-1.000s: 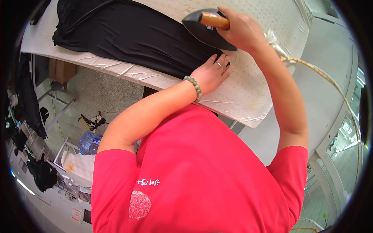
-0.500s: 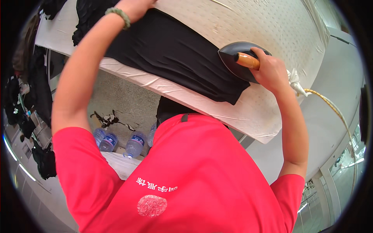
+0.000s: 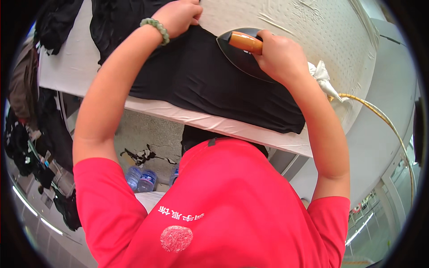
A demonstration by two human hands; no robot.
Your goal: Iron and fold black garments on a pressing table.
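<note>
Evidently, the surface (image 3: 330,40) is partly covered by black cloth (image 3: 187,76), overlapped by the iron (image 3: 239,60), gripped in the right hand (image 3: 282,58); the grip of the left hand (image 3: 179,17) cannot be judged. Creases could be pressed in by slack.

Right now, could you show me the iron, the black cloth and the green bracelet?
Iron (image 3: 245,42): head view, on its orange-brown handle.
Black cloth (image 3: 201,76): head view, on its broad middle.
Green bracelet (image 3: 159,28): head view, on its beads.
</note>
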